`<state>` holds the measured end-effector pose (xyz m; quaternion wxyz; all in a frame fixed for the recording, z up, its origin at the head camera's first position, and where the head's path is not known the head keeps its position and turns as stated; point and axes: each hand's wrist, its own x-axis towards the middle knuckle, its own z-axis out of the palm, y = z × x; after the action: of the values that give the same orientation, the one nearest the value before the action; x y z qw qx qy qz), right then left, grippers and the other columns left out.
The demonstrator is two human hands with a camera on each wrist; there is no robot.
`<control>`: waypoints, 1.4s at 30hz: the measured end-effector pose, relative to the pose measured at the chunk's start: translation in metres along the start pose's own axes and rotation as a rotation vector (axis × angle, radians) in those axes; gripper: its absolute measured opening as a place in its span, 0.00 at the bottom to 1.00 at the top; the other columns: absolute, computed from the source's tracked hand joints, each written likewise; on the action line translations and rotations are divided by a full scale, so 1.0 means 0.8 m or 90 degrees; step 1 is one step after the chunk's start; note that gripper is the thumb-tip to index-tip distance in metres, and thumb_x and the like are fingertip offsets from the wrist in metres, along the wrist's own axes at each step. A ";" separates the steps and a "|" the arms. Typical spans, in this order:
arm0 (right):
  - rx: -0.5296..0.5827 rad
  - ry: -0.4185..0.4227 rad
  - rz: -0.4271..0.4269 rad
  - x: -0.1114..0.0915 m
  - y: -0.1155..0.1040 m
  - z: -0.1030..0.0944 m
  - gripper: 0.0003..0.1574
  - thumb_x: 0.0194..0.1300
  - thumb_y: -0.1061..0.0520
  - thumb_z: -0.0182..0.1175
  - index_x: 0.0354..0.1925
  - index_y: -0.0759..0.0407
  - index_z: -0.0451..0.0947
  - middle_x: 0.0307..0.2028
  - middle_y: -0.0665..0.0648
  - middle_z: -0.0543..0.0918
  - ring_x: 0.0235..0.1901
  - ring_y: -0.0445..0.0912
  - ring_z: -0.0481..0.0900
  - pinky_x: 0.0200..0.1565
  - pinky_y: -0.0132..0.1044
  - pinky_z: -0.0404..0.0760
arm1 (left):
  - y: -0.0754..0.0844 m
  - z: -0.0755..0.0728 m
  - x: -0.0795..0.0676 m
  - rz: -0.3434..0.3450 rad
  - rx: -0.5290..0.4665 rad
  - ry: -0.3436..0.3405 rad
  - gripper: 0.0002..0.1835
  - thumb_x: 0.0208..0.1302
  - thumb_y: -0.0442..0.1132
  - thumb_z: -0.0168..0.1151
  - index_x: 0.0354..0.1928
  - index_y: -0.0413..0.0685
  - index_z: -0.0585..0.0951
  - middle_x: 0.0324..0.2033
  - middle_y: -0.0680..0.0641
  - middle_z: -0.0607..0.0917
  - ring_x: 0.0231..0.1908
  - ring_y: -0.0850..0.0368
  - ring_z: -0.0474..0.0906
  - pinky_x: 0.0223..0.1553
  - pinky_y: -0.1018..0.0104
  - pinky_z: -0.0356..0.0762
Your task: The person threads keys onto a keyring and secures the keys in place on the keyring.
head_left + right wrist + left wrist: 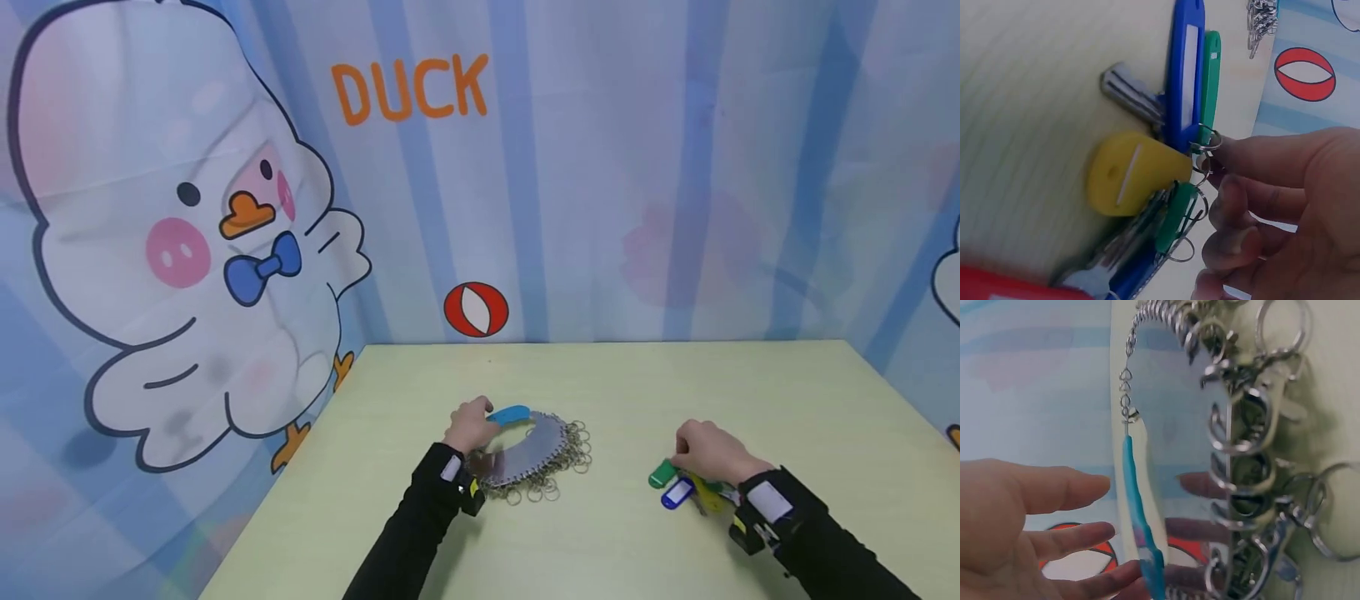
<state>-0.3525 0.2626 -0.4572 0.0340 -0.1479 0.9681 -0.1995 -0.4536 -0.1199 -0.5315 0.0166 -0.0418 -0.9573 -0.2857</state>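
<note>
A shiny crescent-shaped metal plate (528, 454) with a toothed outer edge has a blue grip strip (511, 414) and several wire rings (577, 446) hanging along it. My left hand (471, 425) is at its left side, fingers fairly straight; in the left wrist view one finger touches the blue strip, while thumb and forefinger stand apart from it. My right hand (716, 450) pinches the wire rings (1210, 140) of a bunch of keys (1129, 94) with a blue tag (1185, 81), green tags (1211, 81) and a yellow tag (1132, 178). Some keys are hidden.
Both hands are over a pale yellow table (600, 383). Behind it hangs a light blue curtain (600, 167) with a printed duck and red ball. In the right wrist view a red tag (1016, 290) shows at the lower left.
</note>
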 end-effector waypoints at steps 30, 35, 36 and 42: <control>0.649 -0.015 -0.155 0.000 -0.051 -0.050 0.23 0.74 0.48 0.49 0.48 0.67 0.76 0.44 0.52 0.85 0.48 0.40 0.82 0.54 0.30 0.77 | 0.188 0.018 -0.115 0.227 0.190 -0.076 0.09 0.59 0.44 0.67 0.25 0.54 0.76 0.34 0.53 0.70 0.42 0.55 0.57 0.40 0.64 0.50; 0.748 -0.073 -0.214 -0.003 -0.057 -0.060 0.17 0.76 0.54 0.45 0.51 0.61 0.77 0.44 0.46 0.85 0.49 0.41 0.82 0.54 0.30 0.76 | 0.186 0.021 -0.114 0.221 0.185 -0.075 0.11 0.59 0.38 0.66 0.22 0.52 0.75 0.32 0.53 0.69 0.40 0.56 0.56 0.39 0.64 0.49; 0.763 -0.083 -0.221 -0.004 -0.058 -0.062 0.17 0.76 0.55 0.45 0.51 0.60 0.77 0.45 0.46 0.85 0.49 0.42 0.82 0.54 0.31 0.76 | 0.186 0.022 -0.113 0.222 0.183 -0.075 0.11 0.59 0.38 0.66 0.22 0.52 0.76 0.32 0.53 0.70 0.40 0.55 0.57 0.39 0.64 0.50; 0.806 -0.113 -0.245 -0.004 -0.060 -0.064 0.18 0.77 0.58 0.42 0.53 0.60 0.78 0.47 0.47 0.86 0.47 0.41 0.83 0.54 0.33 0.78 | 0.190 0.024 -0.109 0.219 0.193 -0.076 0.09 0.59 0.37 0.66 0.22 0.52 0.78 0.32 0.54 0.70 0.40 0.56 0.60 0.39 0.65 0.53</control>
<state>-0.3426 0.2412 -0.3911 0.1574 -0.2855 0.6138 -0.7190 -0.3536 0.0110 -0.4694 0.0144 -0.2178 -0.9673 -0.1290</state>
